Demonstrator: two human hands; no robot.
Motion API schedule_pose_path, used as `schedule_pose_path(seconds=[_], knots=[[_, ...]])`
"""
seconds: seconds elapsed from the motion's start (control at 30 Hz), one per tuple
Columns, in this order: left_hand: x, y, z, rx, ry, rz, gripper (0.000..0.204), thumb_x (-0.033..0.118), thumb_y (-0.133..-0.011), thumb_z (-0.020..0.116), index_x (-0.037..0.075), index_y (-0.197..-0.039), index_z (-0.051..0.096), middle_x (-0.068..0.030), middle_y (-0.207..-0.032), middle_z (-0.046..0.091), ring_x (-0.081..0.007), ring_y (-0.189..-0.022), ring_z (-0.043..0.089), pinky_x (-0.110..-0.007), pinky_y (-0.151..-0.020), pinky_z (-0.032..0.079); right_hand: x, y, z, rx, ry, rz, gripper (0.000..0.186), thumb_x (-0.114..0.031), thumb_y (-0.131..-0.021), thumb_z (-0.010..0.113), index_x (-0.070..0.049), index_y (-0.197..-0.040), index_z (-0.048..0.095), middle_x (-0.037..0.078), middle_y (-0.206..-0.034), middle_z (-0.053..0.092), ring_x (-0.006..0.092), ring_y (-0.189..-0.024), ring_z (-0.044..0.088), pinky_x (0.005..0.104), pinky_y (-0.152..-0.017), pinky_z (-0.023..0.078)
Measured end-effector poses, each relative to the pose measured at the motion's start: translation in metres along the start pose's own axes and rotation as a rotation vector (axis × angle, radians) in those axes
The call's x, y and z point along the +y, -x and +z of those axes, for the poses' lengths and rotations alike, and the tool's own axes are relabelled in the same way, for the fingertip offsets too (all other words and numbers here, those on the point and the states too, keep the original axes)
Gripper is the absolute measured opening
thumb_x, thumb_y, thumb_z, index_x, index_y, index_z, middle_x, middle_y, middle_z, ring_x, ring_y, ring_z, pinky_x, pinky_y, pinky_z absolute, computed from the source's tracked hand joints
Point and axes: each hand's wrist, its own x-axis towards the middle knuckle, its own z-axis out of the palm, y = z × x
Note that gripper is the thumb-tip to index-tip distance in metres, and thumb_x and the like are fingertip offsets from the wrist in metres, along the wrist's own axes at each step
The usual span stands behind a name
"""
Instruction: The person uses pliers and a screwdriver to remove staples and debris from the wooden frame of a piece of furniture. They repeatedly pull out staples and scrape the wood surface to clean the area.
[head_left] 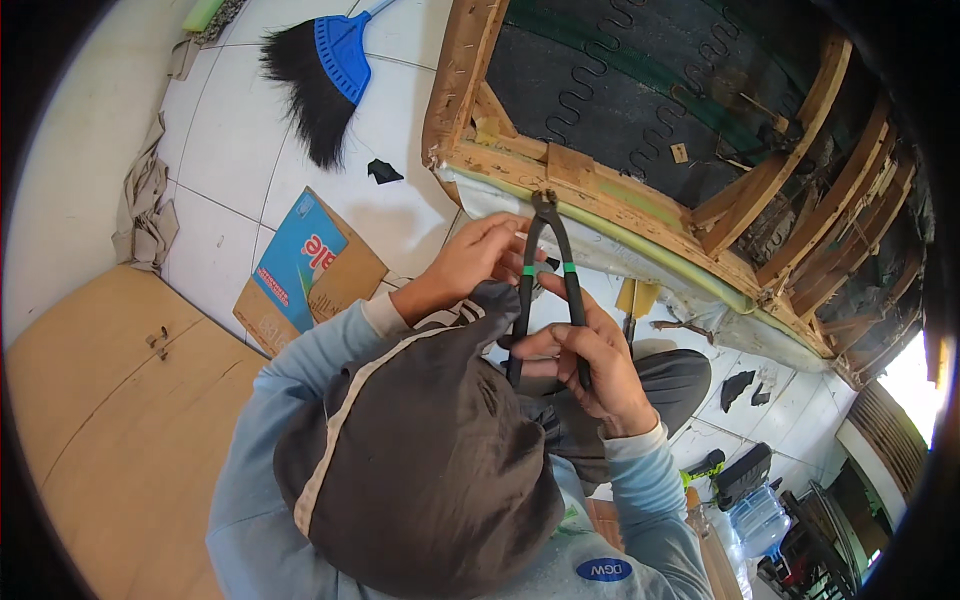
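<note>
My right hand [605, 370] is closed round the spread black handles of end-cutting pliers [545, 215] with green bands. Their jaws meet the wooden rail of an upturned furniture frame [620, 190], which has curved ribs, zigzag springs and dark backing. My left hand [475, 255] is curled just left of the pliers, below the rail; what its fingertips hold is hidden. Pale fabric and greenish padding [640, 240] run along the rail. My dark cloth headwear [410, 450] covers much of the lower middle.
A blue broom [340, 55], a cardboard box [300, 275] and black scraps [385, 170] lie on white tiles. A wooden panel [120, 420] stands at left. Water jugs [755, 520], a green-and-black tool [700, 470] and clutter sit at lower right.
</note>
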Motion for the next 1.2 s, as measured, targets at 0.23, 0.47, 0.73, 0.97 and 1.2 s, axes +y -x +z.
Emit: schedule_pose_path(seconds=[0.23, 0.47, 0.73, 0.97, 1.2], knots=[[0.011, 0.002, 0.009, -0.153, 0.195, -0.099, 0.042, 0.040, -0.112, 0.059, 0.005, -0.134, 0.066, -0.0118, -0.111, 0.077, -0.0121, -0.082, 0.067, -0.026, -0.074, 0.055, -0.043, -0.007, 0.023, -0.080, -0.025, 0.109, 0.072, -0.012, -0.103, 0.049, -0.003, -0.168, 0.021, 0.029, -0.141, 0.063, 0.0373, -0.126, 0.070, 0.0456, -0.094, 0.065], [0.024, -0.001, 0.007, -0.161, 0.399, -0.121, 0.043, 0.043, -0.109, 0.062, 0.007, -0.133, 0.065, -0.0088, -0.106, 0.077, -0.0138, -0.079, 0.065, -0.029, -0.071, 0.056, -0.058, -0.022, 0.042, -0.071, -0.283, 0.099, 0.055, -0.024, -0.108, 0.053, -0.007, -0.158, 0.037, 0.026, -0.139, 0.064, 0.0345, -0.115, 0.072, 0.0489, -0.094, 0.063], [0.042, 0.008, 0.001, -0.288, 0.615, -0.199, 0.034, 0.034, -0.115, 0.054, 0.007, -0.133, 0.064, -0.0086, -0.111, 0.074, -0.0172, -0.098, 0.074, -0.031, -0.080, 0.063, -0.058, -0.050, 0.092, 0.092, -0.302, -0.019, 0.042, -0.029, -0.108, 0.056, -0.003, -0.141, 0.050, 0.012, -0.115, 0.064, 0.0297, -0.101, 0.072, 0.0462, -0.081, 0.066], [0.013, -0.012, -0.003, -0.295, 0.531, -0.179, 0.033, 0.038, -0.115, 0.056, 0.009, -0.126, 0.066, -0.0021, -0.108, 0.073, -0.0113, -0.092, 0.072, -0.028, -0.079, 0.061, -0.047, -0.026, 0.081, 0.243, -0.225, -0.116, 0.057, -0.016, -0.106, 0.056, -0.001, -0.158, 0.035, 0.012, -0.100, 0.064, 0.0234, -0.084, 0.070, 0.0410, -0.062, 0.062], [0.000, -0.021, 0.005, -0.243, 0.203, -0.179, 0.030, 0.039, -0.112, 0.062, 0.013, -0.120, 0.073, 0.0036, -0.113, 0.074, -0.0048, -0.093, 0.064, -0.023, -0.076, 0.052, -0.022, -0.003, 0.014, 0.057, -0.075, -0.095, 0.085, -0.007, -0.098, 0.055, -0.005, -0.172, 0.014, 0.010, -0.095, 0.058, 0.0227, -0.088, 0.069, 0.0348, -0.060, 0.061]])
